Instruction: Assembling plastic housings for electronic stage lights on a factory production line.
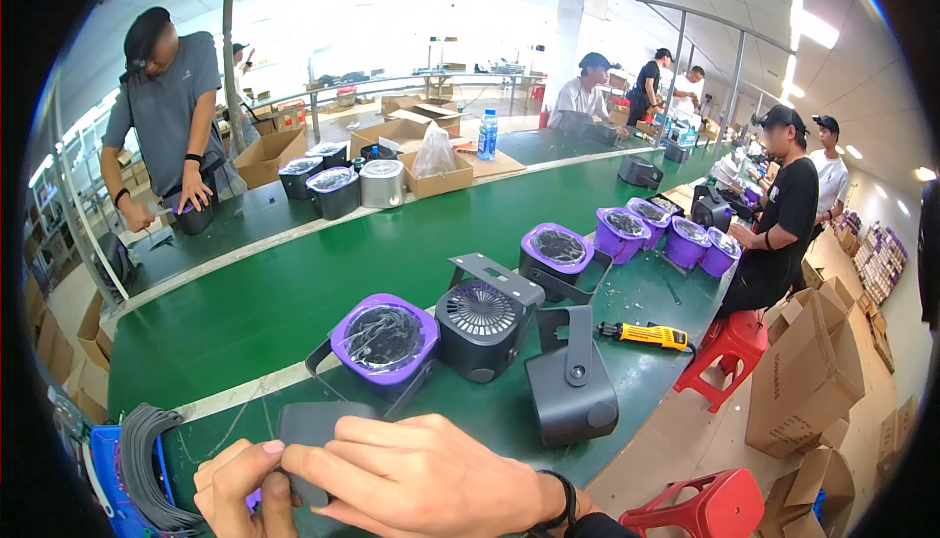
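Note:
Close to the lower edge, both hands are closed around a dark grey housing [318, 422], and a bit of purple shows below it. My left hand [235, 489] pinches its left side with thumb and fingers. Across its front lies my right hand [421, 469], fingers bent over the edge and hiding much of it. Just beyond stand a purple-rimmed housing [384, 339] with clear film on top, a black housing with a round vent grille [480, 315], and a black housing with a U-shaped bracket [573, 391].
Left of my hands, a blue bin [103, 450] stands by a stack of dark curved strips [152, 469]. A yellow electric screwdriver [646, 335] lies right on the green bench. Farther along are purple housings [622, 233]. Red stools [700, 509] stand at right; co-workers work around the line.

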Demonstrator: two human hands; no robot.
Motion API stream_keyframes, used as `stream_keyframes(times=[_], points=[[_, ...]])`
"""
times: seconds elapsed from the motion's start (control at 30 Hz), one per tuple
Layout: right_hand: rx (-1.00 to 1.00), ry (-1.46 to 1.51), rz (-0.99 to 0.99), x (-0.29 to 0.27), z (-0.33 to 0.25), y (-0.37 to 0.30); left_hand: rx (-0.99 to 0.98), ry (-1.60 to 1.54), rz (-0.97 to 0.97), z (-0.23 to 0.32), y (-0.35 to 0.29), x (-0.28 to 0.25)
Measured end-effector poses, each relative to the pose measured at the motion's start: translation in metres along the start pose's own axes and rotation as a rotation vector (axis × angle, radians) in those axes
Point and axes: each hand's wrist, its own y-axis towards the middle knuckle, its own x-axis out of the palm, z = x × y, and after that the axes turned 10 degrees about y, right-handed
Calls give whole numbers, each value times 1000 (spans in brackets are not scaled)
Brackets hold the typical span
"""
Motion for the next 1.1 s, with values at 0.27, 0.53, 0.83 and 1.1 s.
stream_keyframes(times=[0.27,0.53,0.83,1.1], points=[[-17,11,33,1,-1,-2,-46,-13,-41,3,-5,-3],[-44,31,32,0,-2,-1,-36,-9,-47,1,-11,-3],[-43,34,21,1,0,-1,-103,40,-11,-9,-28,1],[-30,32,5,2,-1,-1,-98,47,-18,-7,-27,-1]])
